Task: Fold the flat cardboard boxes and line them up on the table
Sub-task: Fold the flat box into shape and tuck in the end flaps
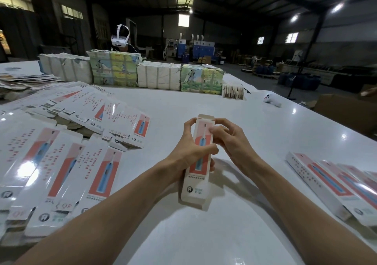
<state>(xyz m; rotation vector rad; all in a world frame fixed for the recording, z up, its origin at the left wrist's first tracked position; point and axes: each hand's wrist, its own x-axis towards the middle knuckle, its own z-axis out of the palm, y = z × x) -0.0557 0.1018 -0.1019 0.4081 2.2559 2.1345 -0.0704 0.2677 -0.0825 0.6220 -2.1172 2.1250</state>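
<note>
Left hand (189, 152) and right hand (230, 142) both grip one half-formed box (196, 187). A few folded boxes (318, 179) line the right edge of the desk (204, 101), and many flat boxes (61, 162) wait at its left edge.

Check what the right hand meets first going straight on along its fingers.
The right hand points left: first the slim white-and-pink cardboard box it pinches, then probably the left hand.

Far side: white paper-wrapped bundles (65, 69) alternating with green-and-yellow illustrated bundles (114, 69). Behind those, a person (131, 49) in a white headset (120, 38). Rightward, a small card stack (232, 91), a white controller (272, 100), a brown carton (342, 115). Blue machines (195, 48) deep in the hall.
</note>
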